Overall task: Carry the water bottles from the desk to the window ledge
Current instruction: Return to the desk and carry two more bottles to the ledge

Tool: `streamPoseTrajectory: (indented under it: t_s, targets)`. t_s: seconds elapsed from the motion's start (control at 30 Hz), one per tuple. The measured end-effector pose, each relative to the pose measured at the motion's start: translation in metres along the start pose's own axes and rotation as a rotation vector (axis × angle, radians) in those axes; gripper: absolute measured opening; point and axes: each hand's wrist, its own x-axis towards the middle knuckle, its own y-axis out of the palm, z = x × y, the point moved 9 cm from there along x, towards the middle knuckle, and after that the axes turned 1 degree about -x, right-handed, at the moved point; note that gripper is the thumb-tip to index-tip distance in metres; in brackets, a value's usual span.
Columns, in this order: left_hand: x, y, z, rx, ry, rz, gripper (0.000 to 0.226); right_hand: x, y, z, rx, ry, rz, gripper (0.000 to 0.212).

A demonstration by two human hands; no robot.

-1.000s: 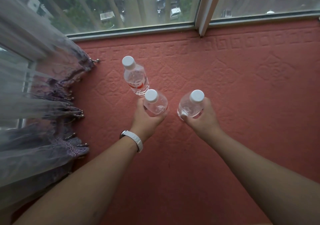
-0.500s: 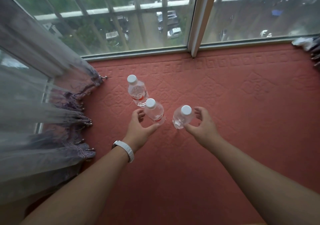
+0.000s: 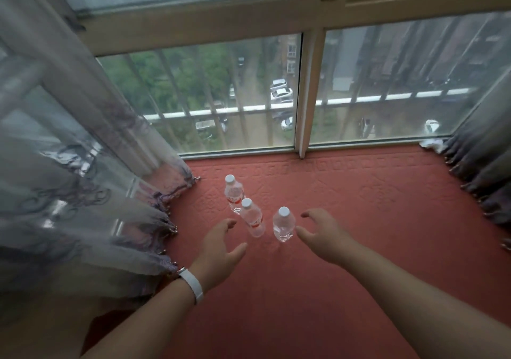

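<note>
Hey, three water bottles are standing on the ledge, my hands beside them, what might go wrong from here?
1. Your open left hand and right hand flank the middle clear plastic white-capped bottle and the right-hand bottle; a careless move might clip one.
2. The middle bottle looks very close to the far bottle, so one tipping would likely topple the other.
3. The sheer grey curtain hangs near the far bottle; a swing could brush it.
</note>
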Motion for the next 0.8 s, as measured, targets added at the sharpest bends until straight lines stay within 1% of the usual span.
streamPoseTrajectory:
  t_s: [0.1,0.2,0.27,0.37,0.5,0.67,0.8]
  targets:
    - [-0.02,-0.01,-0.023,0.208,0.087,0.053,0.062,-0.022,-0.018,0.019,-0.186,-0.048,0.039,0.055]
    - [-0.036,-0.014,-0.037,0.399,0.173,0.093,0.063,-0.044,-0.033,0.035,-0.355,-0.09,0.046,0.051]
    - [-0.045,-0.019,-0.046,0.494,0.243,0.09,0.062,-0.059,-0.042,0.044,-0.413,-0.097,0.034,0.051]
    - [-0.058,-0.031,-0.062,0.601,0.366,0.03,0.06,-0.082,-0.049,0.057,-0.474,-0.095,0.012,0.051]
    - [-0.072,-0.047,-0.071,0.643,0.445,0.014,0.059,-0.108,-0.051,0.075,-0.508,-0.081,-0.02,0.05]
    - [-0.083,-0.076,-0.064,0.537,0.485,0.022,0.064,-0.142,-0.046,0.098,-0.479,-0.018,-0.087,0.052]
    - [-0.085,-0.088,-0.055,0.495,0.538,0.071,0.065,-0.17,-0.039,0.12,-0.483,0.027,-0.151,0.053]
